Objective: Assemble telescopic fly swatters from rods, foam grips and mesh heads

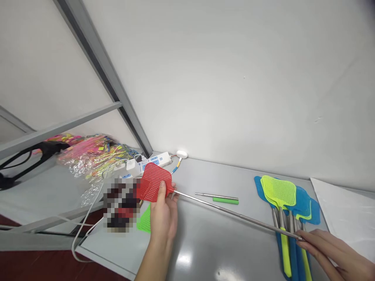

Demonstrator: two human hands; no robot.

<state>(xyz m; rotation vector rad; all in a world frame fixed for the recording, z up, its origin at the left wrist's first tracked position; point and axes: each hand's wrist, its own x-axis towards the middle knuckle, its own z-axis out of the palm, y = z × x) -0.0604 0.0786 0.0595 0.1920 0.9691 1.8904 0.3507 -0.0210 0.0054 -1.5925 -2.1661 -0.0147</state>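
A red fly swatter (155, 181) with a long, thin metal rod stretches between my two hands above the table. My left hand (164, 214) grips it where the perforated head meets the rod, thumb on the front. My right hand (334, 249) pinches the far end of the rod; whatever lies inside that hand is hidden. Partly behind my left wrist lies a light-green swatter head (144, 221). On the table beyond the rod rest a metal telescopic rod (216, 196) and a green handle (225, 201), side by side. Near my right hand is a pile of yellow-green and blue fly swatters (278, 191).
A white power strip (158, 160) with plugs and cables stands along the wall. To the left, a grey metal frame (129, 113) borders a surface with plastic-wrapped colourful items (96, 152). A white sheet (345, 207) lies at right. One patch left of my left hand is pixelated.
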